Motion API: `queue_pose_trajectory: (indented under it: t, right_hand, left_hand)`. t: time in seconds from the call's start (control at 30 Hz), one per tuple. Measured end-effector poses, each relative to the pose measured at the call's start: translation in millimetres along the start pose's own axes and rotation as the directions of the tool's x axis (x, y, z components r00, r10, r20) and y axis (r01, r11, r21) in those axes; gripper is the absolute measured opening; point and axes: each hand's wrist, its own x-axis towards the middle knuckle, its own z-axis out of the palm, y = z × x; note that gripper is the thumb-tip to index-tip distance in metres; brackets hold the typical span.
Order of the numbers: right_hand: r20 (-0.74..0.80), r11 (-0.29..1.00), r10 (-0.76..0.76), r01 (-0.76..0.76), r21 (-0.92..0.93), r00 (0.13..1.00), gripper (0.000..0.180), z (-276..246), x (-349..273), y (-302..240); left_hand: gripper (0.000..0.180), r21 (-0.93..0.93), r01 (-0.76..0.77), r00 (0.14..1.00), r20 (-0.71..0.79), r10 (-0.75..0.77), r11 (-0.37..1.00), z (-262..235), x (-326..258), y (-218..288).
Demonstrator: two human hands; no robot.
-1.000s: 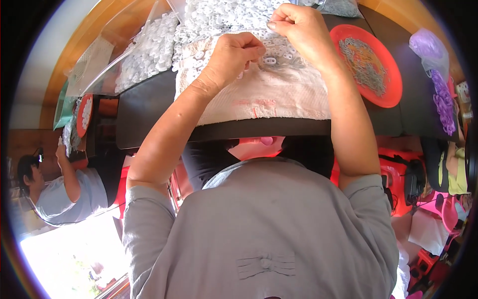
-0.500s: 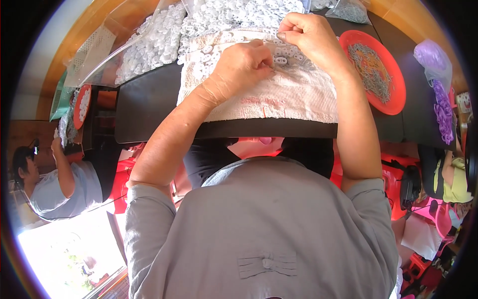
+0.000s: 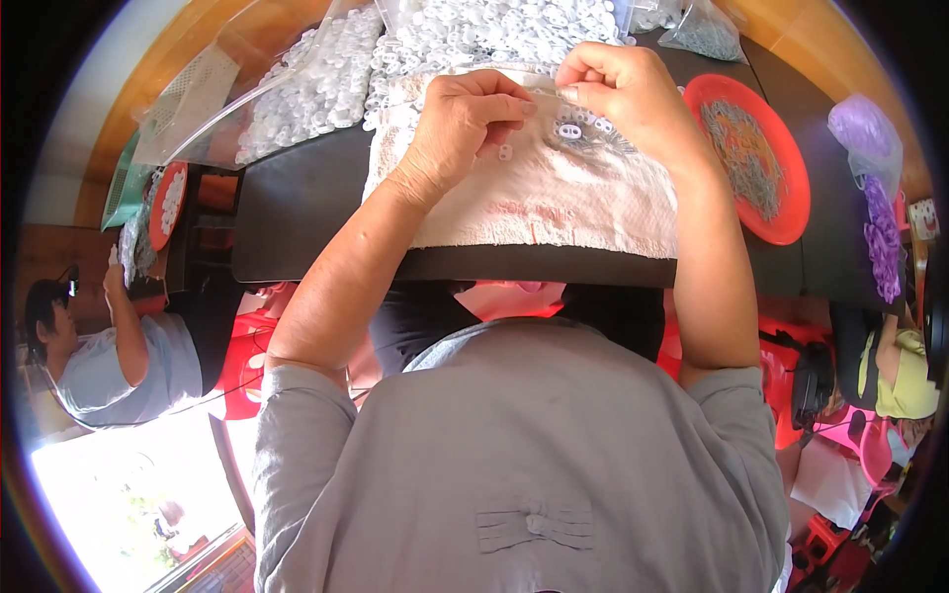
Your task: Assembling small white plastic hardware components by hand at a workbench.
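Over at the table, a small white oval plastic piece with two holes (image 3: 570,130) lies on the cream cloth towel (image 3: 554,203), near its far edge, its long axis running roughly side to side. More white pieces lie near it. The left hand (image 3: 457,124) hovers over the towel, palm inward, thumb and fingertips drawn together; another white piece shows just below them, whether held I can't tell. The right hand (image 3: 633,99) bends in opposite, thumb and forefinger pinched; I can't see what they grip, if anything. Beyond the towel, a clear-walled plastic container (image 3: 627,18) is heaped with white pieces; left of it, a clear plastic bag (image 3: 213,124) holds more. Right of the towel, a round red plastic dish (image 3: 791,225) holds slender grey bits.
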Motion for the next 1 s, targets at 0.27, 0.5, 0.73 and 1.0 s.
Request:
queue_pose_trajectory:
  t: [0.27,0.5,0.73,1.0]
  right_hand:
    - [0.053,0.989,-0.07,0.062,0.136,0.996,0.012,12,1,-7]
    - [0.16,0.972,0.027,-0.064,0.227,0.987,0.014,15,1,-2]
    - [0.143,0.961,0.019,-0.058,0.271,0.99,0.011,13,-1,-11]
    - [0.026,0.967,-0.064,0.056,0.248,0.998,0.011,17,-1,-15]
  left_hand:
    - [0.011,-0.256,-0.024,1.0,-0.022,0.019,0.966,-1,3,-4]
    - [0.011,-0.17,-0.086,0.994,-0.086,0.072,0.982,2,3,-7]
    - [0.012,-0.196,-0.052,0.998,-0.053,0.042,0.979,2,-1,-4]
    - [0.017,-0.299,0.018,0.999,0.031,-0.009,0.954,-4,-6,1]
